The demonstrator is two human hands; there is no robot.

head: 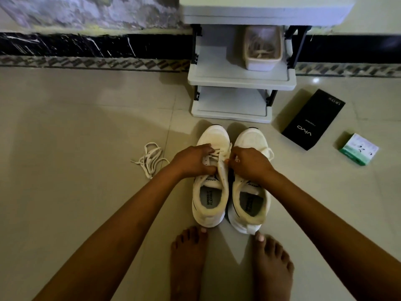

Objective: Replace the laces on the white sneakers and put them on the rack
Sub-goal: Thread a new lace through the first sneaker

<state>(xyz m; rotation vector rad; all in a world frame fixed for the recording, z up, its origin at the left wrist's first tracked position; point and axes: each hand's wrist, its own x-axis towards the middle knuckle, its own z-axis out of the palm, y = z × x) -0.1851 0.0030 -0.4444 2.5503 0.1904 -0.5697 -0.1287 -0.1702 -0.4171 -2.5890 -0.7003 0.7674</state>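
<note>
Head view: both hands' fingers (211,147) on left sneaker (211,170).

Tiled floor (86,118): two white sneakers (209,187), loose lace (149,159), grey rack (236,92), black box (313,120), green-white box (358,149), bare feet (188,263).

White sneakers (230,183) side by side on floor, toes toward grey rack (238,77) — loose lace (149,159) left.

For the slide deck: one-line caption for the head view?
Both hands, left hand and right hand, work the lace on the left sneaker; a loose lace lies on the floor beside it.
</note>
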